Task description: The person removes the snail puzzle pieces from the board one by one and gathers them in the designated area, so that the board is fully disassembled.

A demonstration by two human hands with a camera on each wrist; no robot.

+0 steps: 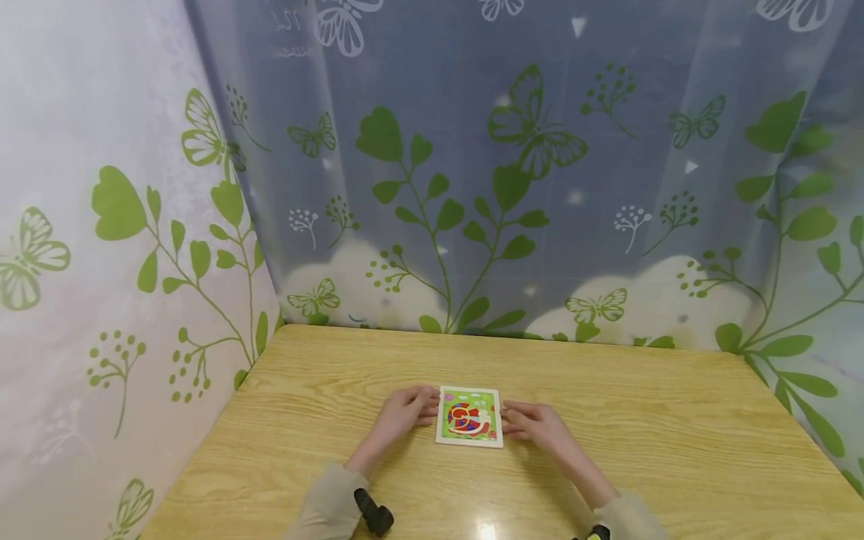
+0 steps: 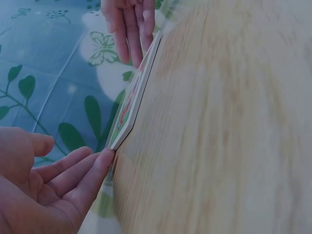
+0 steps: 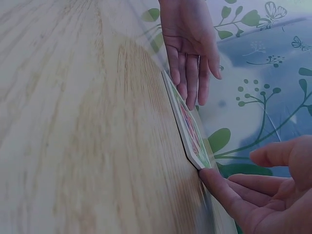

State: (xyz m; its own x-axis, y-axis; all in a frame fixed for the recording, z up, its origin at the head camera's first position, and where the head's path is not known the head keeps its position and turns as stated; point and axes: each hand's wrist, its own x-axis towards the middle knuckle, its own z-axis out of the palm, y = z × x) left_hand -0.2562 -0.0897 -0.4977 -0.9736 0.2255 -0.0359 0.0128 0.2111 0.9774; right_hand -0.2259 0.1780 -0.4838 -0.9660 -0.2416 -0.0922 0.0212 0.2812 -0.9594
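A square picture puzzle board [image 1: 470,417] with a white rim and a red snail on green lies flat on the wooden table. My left hand [image 1: 407,411] is at its left edge, fingers fairly straight and fingertips right at the rim. On the opposite side my right hand [image 1: 536,426] has its fingertips right at the right edge. In the left wrist view, the left fingers [image 2: 80,178] reach the near corner of the board [image 2: 134,97], with the thumb raised apart. The right wrist view has the right fingers [image 3: 229,195] at a corner of the board [image 3: 185,124], thumb lifted too.
The light wooden table [image 1: 304,390] spreads around the board. A curtain [image 1: 466,187] printed with green leaves and butterflies hangs behind its back edge, and patterned cloth [image 1: 135,262] borders the left side. Dark straps sit on both sleeves [image 1: 331,499].
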